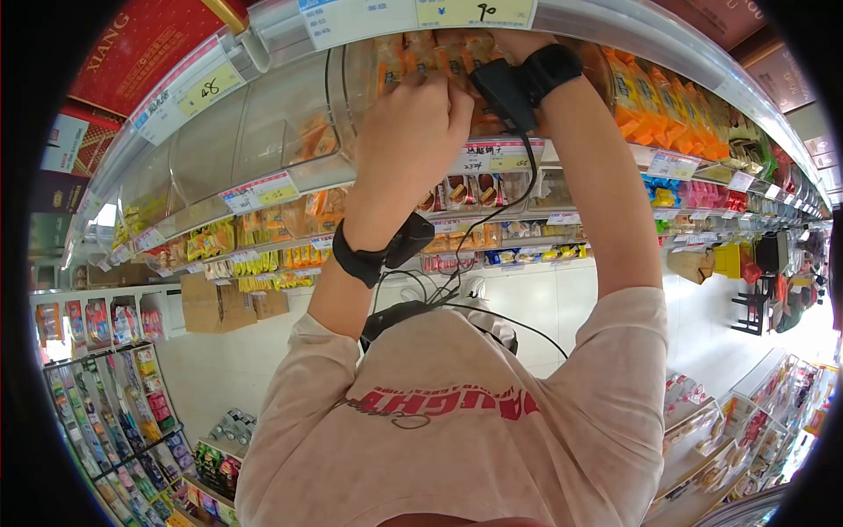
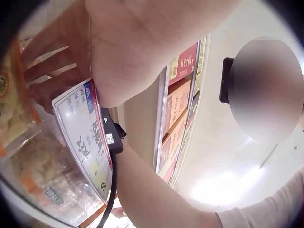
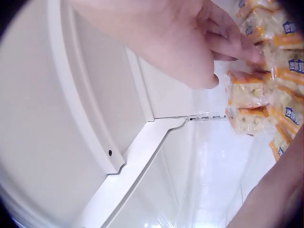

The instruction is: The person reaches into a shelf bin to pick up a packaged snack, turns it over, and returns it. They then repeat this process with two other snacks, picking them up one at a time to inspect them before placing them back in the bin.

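Touching wrapped snacks, the right hand has relaxed, ungripping fingers; the left hand spreads empty fingers inside a clear bin.

Behind the left hand we see a wide black wristband with a boxy black module. Behind the right hand we find a black strap, its angular black module marked with a white square code and joined to a thin black cable. Behind both hands, we note a pale, short-sleeved fabric T-shirt with red lettering.
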A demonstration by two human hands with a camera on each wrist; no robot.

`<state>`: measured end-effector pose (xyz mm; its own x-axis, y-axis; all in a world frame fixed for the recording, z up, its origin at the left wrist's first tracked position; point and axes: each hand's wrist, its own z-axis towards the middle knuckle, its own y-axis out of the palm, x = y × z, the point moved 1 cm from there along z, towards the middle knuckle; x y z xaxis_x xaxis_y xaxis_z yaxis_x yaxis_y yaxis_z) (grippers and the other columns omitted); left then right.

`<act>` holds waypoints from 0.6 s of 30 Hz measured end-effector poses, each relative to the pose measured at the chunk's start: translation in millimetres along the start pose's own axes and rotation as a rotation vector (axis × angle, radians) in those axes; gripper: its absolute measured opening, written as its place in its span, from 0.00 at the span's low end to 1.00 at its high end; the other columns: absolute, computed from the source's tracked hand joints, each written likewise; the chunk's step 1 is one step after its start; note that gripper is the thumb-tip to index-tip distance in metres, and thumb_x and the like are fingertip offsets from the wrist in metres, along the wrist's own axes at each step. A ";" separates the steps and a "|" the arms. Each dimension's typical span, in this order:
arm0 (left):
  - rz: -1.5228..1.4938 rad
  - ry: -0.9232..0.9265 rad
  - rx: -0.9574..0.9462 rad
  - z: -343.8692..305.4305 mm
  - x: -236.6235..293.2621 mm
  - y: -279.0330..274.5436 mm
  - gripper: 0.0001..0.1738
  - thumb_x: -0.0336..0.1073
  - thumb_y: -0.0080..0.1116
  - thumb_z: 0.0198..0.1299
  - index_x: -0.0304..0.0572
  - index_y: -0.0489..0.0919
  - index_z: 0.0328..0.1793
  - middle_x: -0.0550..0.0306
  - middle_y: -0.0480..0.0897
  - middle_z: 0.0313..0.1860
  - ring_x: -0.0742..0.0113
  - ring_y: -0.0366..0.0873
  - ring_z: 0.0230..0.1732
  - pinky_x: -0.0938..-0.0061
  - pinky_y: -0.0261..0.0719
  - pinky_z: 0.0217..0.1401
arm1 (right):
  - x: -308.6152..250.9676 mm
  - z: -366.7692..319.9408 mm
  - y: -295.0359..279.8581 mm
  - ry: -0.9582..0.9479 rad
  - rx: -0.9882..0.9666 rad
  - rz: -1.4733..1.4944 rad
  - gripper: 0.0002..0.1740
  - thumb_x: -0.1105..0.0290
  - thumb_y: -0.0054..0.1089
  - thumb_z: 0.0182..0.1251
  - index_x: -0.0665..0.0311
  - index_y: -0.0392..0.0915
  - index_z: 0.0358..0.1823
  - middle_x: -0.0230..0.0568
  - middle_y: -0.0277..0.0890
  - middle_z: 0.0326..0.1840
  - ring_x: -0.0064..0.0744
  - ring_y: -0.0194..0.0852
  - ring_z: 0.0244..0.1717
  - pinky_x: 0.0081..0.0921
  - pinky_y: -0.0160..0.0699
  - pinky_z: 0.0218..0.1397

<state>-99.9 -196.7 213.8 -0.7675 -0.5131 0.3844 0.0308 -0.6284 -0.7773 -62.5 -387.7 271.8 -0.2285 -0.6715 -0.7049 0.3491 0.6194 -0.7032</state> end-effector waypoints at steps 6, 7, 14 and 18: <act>-0.001 -0.012 -0.026 -0.6 1.0 -1.9 0.17 0.45 0.53 0.76 0.40 0.85 0.48 0.41 0.89 0.41 0.35 0.87 0.41 0.46 0.84 0.44 | -1.1 -7.6 -1.7 0.009 0.013 -0.017 0.31 0.39 0.73 0.68 0.58 0.87 0.57 0.36 0.89 0.51 0.30 0.85 0.48 0.30 0.84 0.57; -0.004 -0.012 -0.020 -0.6 1.0 -1.7 0.17 0.45 0.53 0.76 0.40 0.85 0.47 0.40 0.89 0.41 0.36 0.87 0.41 0.47 0.84 0.44 | -0.6 -6.3 -2.3 0.011 0.016 -0.019 0.31 0.39 0.73 0.68 0.58 0.87 0.57 0.36 0.89 0.51 0.30 0.85 0.48 0.30 0.84 0.57; -0.003 -0.010 -0.016 0.0 -0.1 0.2 0.17 0.45 0.52 0.76 0.38 0.84 0.46 0.39 0.89 0.41 0.36 0.87 0.41 0.47 0.84 0.44 | -2.0 -10.2 -4.1 0.023 0.052 -0.040 0.31 0.39 0.73 0.68 0.58 0.87 0.58 0.36 0.89 0.52 0.30 0.85 0.49 0.30 0.84 0.57; -0.006 -0.021 -0.038 0.4 2.6 -2.3 0.17 0.44 0.52 0.76 0.38 0.84 0.46 0.39 0.89 0.41 0.36 0.87 0.41 0.47 0.84 0.44 | -3.8 -8.3 -3.8 0.039 0.084 -0.051 0.32 0.39 0.73 0.68 0.58 0.87 0.58 0.36 0.89 0.52 0.30 0.85 0.50 0.31 0.84 0.58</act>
<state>-101.8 -196.8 216.8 -0.7541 -0.5218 0.3988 0.0019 -0.6090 -0.7932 -70.4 -384.1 276.4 -0.2824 -0.6840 -0.6726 0.4108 0.5473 -0.7291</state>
